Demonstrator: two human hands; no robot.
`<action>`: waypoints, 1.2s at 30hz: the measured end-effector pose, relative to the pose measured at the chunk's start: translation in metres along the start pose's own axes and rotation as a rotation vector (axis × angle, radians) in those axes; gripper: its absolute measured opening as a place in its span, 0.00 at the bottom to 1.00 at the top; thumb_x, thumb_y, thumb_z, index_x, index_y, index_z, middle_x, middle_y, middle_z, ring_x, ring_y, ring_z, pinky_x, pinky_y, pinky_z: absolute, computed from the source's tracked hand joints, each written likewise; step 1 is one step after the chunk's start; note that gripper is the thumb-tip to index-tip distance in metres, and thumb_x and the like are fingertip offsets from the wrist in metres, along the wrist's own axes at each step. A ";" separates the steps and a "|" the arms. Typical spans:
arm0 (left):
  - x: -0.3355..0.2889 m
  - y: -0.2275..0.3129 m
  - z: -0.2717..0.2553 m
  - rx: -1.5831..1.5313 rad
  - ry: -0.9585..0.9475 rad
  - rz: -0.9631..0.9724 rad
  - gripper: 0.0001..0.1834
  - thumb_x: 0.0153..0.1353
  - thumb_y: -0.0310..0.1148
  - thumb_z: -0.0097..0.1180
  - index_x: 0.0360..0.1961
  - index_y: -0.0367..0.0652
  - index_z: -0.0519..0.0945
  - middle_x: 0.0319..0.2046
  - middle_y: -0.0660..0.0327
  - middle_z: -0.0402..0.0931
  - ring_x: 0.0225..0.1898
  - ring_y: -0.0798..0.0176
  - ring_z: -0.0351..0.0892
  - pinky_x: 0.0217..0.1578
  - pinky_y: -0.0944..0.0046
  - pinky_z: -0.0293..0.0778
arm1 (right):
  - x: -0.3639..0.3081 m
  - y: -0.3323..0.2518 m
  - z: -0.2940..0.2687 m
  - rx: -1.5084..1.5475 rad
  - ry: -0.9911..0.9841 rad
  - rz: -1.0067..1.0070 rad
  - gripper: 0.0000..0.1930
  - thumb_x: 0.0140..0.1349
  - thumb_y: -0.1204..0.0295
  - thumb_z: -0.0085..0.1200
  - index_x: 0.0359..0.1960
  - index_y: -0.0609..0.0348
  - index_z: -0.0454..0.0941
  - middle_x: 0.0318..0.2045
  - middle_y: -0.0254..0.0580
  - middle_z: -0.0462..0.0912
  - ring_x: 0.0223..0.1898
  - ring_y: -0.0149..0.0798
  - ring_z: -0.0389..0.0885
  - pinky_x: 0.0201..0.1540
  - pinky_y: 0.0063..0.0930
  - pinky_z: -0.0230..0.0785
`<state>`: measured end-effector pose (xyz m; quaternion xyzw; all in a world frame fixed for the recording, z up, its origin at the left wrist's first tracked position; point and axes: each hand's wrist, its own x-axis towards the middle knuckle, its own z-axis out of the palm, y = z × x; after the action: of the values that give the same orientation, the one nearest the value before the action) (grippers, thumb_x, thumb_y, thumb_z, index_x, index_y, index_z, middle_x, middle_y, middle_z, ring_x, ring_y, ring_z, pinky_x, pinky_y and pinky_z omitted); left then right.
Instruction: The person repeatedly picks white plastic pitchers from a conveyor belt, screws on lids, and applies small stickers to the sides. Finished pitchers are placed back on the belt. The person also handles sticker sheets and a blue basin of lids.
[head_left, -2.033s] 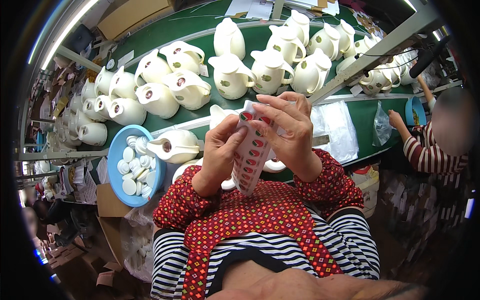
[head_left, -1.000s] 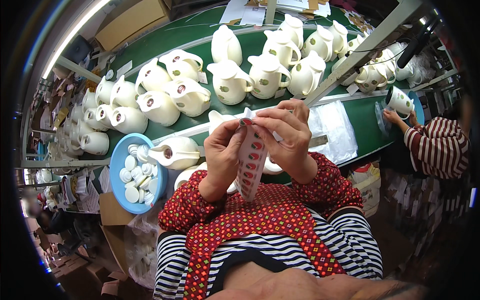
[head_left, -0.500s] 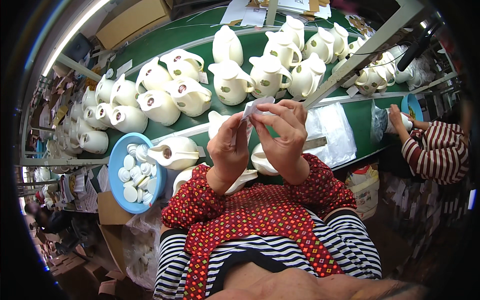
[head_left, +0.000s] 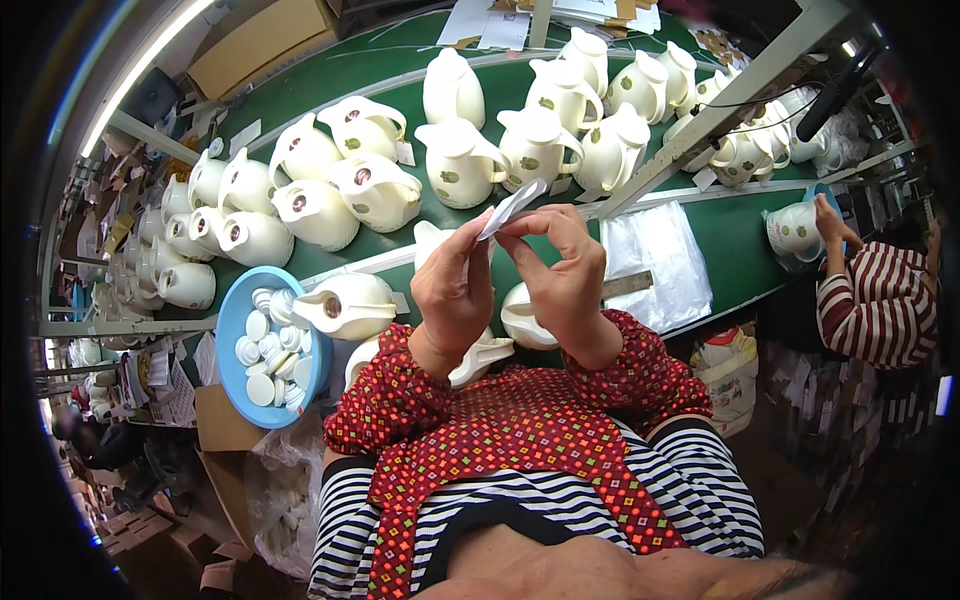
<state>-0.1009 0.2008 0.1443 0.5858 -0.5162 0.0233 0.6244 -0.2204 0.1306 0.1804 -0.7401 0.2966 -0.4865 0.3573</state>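
A small folded white paper slip [head_left: 514, 208] is pinched between both hands above the near edge of the green bench. My left hand [head_left: 452, 285] grips its lower left end with thumb and fingers. On its right side, my right hand [head_left: 562, 272] pinches the slip, fingertips together. Behind and below the hands are cream jugs, partly hidden: one jug [head_left: 428, 240] beyond my left hand, another jug [head_left: 523, 318] by my right wrist. At the left a cream jug [head_left: 347, 306] lies next to a blue basin [head_left: 224, 350] of white lids [head_left: 262, 388].
Cream jugs [head_left: 456, 160] stand in rows on the green bench [head_left: 330, 262]. Clear plastic bags [head_left: 660, 265] lie stacked right of my hands. A metal post [head_left: 700, 140] slants across. At the right, a co-worker in a striped sleeve [head_left: 850, 305] handles a bagged jug [head_left: 795, 235].
The slip has been folded narrower and tilts to the upper right. My right fingers have drawn closer together. At the right, the co-worker has lifted a bagged jug up onto the bench edge.
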 end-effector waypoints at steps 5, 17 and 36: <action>0.002 -0.007 -0.002 0.108 -0.046 0.078 0.16 0.65 0.17 0.61 0.53 0.38 0.84 0.41 0.49 0.88 0.37 0.51 0.90 0.38 0.60 0.83 | 0.000 -0.010 -0.009 0.398 -0.159 0.358 0.04 0.62 0.80 0.68 0.37 0.63 0.85 0.35 0.36 0.89 0.39 0.30 0.86 0.45 0.23 0.75; 0.018 0.010 -0.023 -0.235 -0.539 -0.277 0.17 0.65 0.21 0.62 0.55 0.37 0.79 0.37 0.49 0.89 0.38 0.51 0.91 0.39 0.60 0.83 | 0.040 -0.020 -0.042 -0.074 -0.257 -0.439 0.32 0.55 0.83 0.67 0.64 0.56 0.77 0.53 0.45 0.83 0.47 0.45 0.84 0.50 0.38 0.76; 0.020 0.002 -0.033 -0.191 -1.033 -0.942 0.15 0.66 0.30 0.69 0.47 0.35 0.78 0.38 0.59 0.87 0.37 0.70 0.85 0.39 0.67 0.80 | -0.025 0.047 -0.041 0.290 -0.357 0.402 0.46 0.57 0.87 0.68 0.77 0.52 0.61 0.65 0.49 0.70 0.44 0.29 0.83 0.49 0.28 0.81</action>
<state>-0.0721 0.2149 0.1661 0.6258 -0.4377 -0.5759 0.2918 -0.2714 0.1134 0.1403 -0.6817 0.2970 -0.3056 0.5947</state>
